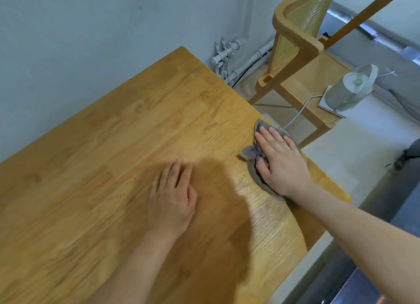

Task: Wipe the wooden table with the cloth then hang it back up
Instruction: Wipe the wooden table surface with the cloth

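Table (136, 126), cloth (259, 126) under right hand (279, 162)

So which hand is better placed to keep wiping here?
The right hand: it lies flat on the cloth near the table edge. The left hand rests bare on the wood, apart from the cloth.

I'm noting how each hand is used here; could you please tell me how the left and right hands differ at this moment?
The right hand presses flat on the grey cloth, while the left hand lies on bare wood. The right hand sits near the wooden table's right edge with its arm stretched out; the left hand rests nearer the middle, closer to the person. Both are palm down with the fingers extended.
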A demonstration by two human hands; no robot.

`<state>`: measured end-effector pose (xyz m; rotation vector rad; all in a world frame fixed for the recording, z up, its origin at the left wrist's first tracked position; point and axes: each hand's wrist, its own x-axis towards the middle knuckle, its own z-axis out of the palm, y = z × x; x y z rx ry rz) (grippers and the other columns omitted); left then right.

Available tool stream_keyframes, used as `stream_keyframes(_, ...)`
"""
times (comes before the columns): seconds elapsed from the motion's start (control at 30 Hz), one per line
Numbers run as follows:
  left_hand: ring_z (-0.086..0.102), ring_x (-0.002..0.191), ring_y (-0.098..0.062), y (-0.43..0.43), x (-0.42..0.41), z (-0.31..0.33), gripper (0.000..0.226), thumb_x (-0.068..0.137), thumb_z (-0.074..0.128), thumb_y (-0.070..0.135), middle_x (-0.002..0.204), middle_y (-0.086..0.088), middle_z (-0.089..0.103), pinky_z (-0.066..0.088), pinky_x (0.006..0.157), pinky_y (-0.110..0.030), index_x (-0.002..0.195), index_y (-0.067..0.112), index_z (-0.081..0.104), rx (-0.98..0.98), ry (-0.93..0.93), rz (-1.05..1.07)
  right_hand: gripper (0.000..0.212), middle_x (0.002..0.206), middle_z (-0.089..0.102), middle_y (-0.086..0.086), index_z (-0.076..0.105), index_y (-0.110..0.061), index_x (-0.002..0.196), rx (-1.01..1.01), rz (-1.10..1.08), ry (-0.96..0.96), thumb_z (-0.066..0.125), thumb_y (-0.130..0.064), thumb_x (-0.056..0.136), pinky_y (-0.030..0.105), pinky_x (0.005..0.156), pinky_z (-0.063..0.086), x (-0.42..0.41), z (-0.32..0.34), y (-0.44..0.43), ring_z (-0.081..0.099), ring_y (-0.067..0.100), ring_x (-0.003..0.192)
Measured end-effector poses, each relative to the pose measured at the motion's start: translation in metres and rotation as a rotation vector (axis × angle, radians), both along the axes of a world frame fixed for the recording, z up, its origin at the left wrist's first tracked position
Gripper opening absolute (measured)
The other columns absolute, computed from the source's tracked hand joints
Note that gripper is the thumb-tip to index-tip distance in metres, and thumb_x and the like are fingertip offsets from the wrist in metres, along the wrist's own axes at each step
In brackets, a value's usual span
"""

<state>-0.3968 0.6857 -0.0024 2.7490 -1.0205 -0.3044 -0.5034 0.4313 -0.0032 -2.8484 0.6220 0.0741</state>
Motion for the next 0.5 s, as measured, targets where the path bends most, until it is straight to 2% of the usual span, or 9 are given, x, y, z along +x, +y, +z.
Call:
stream_keyframes(0.07,0.012,0.146,-0.017,0.009,-0.002,-0.005,0.056,0.097,0.022,0.037,0.158,-0.002,0.022,0.016,0.118,-0.046,0.15,0.022,0.028,0.0,-0.02,0.042,0.063,0.159,0.022,0.003,0.028,-0.016,0.15,-0.014,-0.181,-0.048,0.024,-0.043,0.093,0.044,0.119,0.012,0.038,-0.004,0.005,0.014,0.02,0.147)
stream_keyframes(0.13,0.022,0.145,-0.02,0.009,-0.003,-0.012,0.055,0.094,0.028,0.033,0.155,-0.004,0.03,0.023,0.115,-0.048,0.148,0.02,0.034,-0.008,-0.061,0.051,0.061,0.159,0.023,0.005,0.03,-0.013,0.15,0.005,-0.211,-0.075,0.029,-0.039,0.094,0.044,0.119,0.011,0.074,-0.006,0.028,0.014,0.022,0.147)
stream_keyframes(0.2,0.031,0.141,-0.022,0.009,-0.001,-0.016,0.055,0.091,0.035,0.029,0.152,-0.006,0.037,0.027,0.112,-0.049,0.144,0.018,0.041,-0.035,-0.112,0.045,0.061,0.158,0.026,0.004,0.033,-0.014,0.148,0.043,-0.072,-0.106,0.034,-0.037,0.092,0.042,0.118,0.01,0.085,-0.005,0.061,0.016,0.02,0.147)
stream_keyframes(0.27,0.032,0.141,-0.022,0.01,-0.002,-0.017,0.055,0.089,0.037,0.027,0.151,-0.006,0.039,0.027,0.111,-0.048,0.143,0.015,0.043,-0.064,-0.127,0.043,0.062,0.157,0.028,0.0,0.036,-0.018,0.147,0.081,0.187,-0.065,0.038,-0.036,0.089,0.039,0.119,0.009,0.056,-0.005,0.086,0.016,0.016,0.147)
stream_keyframes(0.33,0.03,0.142,-0.021,0.01,-0.005,-0.015,0.056,0.09,0.034,0.028,0.151,-0.005,0.038,0.023,0.113,-0.046,0.144,0.015,0.041,-0.085,-0.129,0.056,0.061,0.155,0.031,-0.003,0.041,-0.019,0.145,0.13,0.36,-0.034,0.04,-0.036,0.086,0.039,0.119,0.013,0.009,0.001,0.082,0.02,0.013,0.146)
stream_keyframes(0.37,0.029,0.142,-0.021,0.009,-0.006,-0.015,0.056,0.091,0.032,0.029,0.152,-0.005,0.037,0.021,0.114,-0.045,0.145,0.016,0.039,-0.087,-0.124,0.061,0.061,0.154,0.032,-0.004,0.042,-0.02,0.144,0.113,0.38,-0.051,0.039,-0.036,0.086,0.04,0.119,0.016,-0.006,0.001,0.061,0.021,0.013,0.145)
stream_keyframes(0.4,0.028,0.143,-0.021,0.008,-0.006,-0.016,0.056,0.092,0.03,0.029,0.152,-0.004,0.036,0.019,0.115,-0.045,0.146,0.016,0.037,-0.084,-0.121,0.058,0.061,0.154,0.033,-0.004,0.042,-0.02,0.145,0.084,0.33,-0.051,0.038,-0.036,0.086,0.043,0.118,0.018,-0.013,-0.001,0.037,0.022,0.014,0.145)
stream_keyframes(0.5,0.026,0.143,-0.021,0.009,0.0,-0.015,0.056,0.093,0.029,0.031,0.153,-0.004,0.034,0.018,0.116,-0.045,0.147,0.016,0.035,-0.076,-0.111,0.058,0.064,0.156,0.029,0.001,0.035,-0.018,0.148,0.043,-0.046,-0.038,0.029,-0.041,0.088,0.047,0.116,0.021,0.016,0.001,-0.014,0.021,0.019,0.146)
